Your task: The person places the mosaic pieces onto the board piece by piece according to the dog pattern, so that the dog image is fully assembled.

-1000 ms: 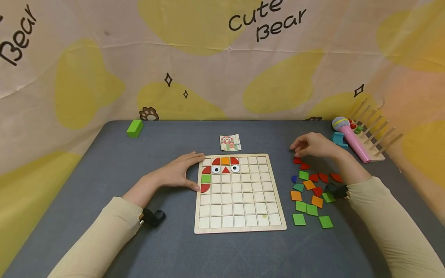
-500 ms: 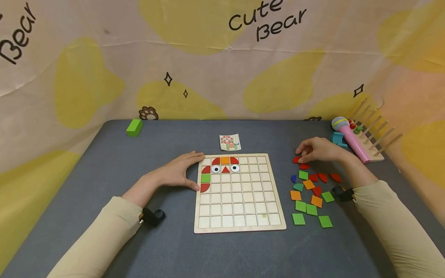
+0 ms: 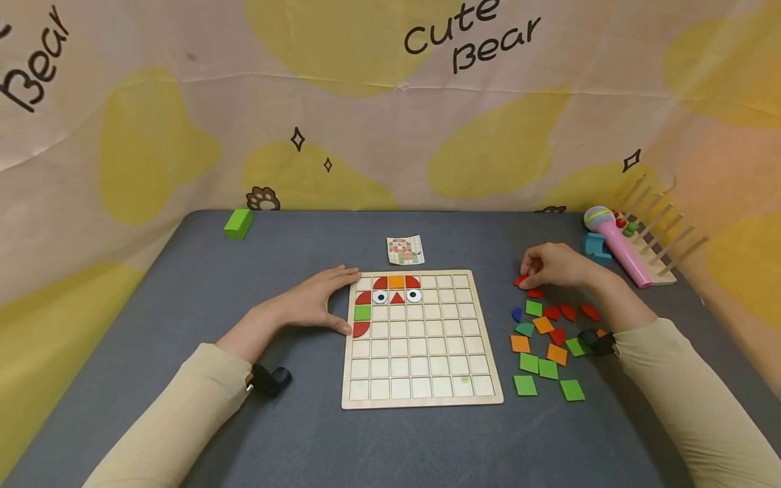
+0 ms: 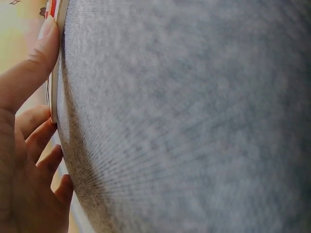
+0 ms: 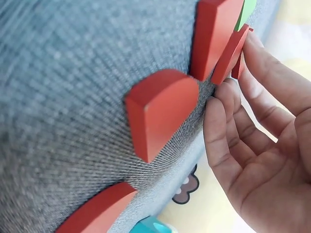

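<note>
Red piece [image 3: 521, 280] now seemingly pinched by right hand [image 3: 552, 266], previously hovering.

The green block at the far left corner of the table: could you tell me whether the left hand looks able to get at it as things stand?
Probably yes. The left hand rests flat against the wooden board, holding nothing, and only bare table lies between it and the green block.

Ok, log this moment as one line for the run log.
left hand: flat, touches wooden grid board left edge | right hand: fingertips pinching red tile at top of loose tile pile | pattern card: beyond board
</note>
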A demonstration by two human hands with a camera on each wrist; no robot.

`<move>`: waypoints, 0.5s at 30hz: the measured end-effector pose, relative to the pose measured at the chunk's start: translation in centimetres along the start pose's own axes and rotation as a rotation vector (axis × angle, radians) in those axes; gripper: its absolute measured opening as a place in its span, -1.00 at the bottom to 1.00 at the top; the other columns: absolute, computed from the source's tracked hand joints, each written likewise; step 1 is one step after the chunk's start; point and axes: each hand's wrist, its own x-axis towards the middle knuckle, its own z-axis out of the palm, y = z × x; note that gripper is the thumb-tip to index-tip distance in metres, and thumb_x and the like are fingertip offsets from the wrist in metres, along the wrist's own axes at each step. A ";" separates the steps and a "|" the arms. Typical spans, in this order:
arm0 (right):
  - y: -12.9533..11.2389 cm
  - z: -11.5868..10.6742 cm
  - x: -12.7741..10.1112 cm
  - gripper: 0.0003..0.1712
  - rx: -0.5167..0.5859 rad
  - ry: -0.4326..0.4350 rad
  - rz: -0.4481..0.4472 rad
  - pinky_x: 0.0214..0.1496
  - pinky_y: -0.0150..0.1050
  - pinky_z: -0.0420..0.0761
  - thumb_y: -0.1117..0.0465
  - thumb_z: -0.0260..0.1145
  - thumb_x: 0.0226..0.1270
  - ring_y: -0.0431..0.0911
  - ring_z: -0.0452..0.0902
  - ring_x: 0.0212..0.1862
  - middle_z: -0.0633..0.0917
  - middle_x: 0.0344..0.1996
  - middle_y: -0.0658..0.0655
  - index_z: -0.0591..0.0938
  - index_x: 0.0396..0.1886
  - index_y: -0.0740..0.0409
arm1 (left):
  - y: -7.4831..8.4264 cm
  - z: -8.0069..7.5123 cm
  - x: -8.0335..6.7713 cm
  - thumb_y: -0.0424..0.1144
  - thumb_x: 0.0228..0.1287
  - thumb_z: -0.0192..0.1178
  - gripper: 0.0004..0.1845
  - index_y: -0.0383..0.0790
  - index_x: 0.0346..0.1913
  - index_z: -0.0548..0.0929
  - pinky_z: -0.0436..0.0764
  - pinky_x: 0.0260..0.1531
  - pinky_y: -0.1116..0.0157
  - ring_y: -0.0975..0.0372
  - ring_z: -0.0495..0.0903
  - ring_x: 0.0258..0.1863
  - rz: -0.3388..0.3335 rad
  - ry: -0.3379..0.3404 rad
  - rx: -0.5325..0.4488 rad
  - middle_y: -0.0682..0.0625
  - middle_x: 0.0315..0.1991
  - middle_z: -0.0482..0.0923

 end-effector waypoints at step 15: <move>-1.4 0.3 0.1 -0.90 -0.085 0.029 -0.135 -0.29 -0.32 0.42 0.28 0.46 0.17 -0.14 0.42 -0.36 0.63 -0.47 -0.02 0.71 -0.33 0.06 | -0.2 -0.1 0.1 0.21 -0.05 0.48 0.16 -0.17 0.55 0.15 0.09 0.51 -0.20 -0.12 -0.06 0.61 0.017 -0.004 0.024 -0.12 0.58 0.09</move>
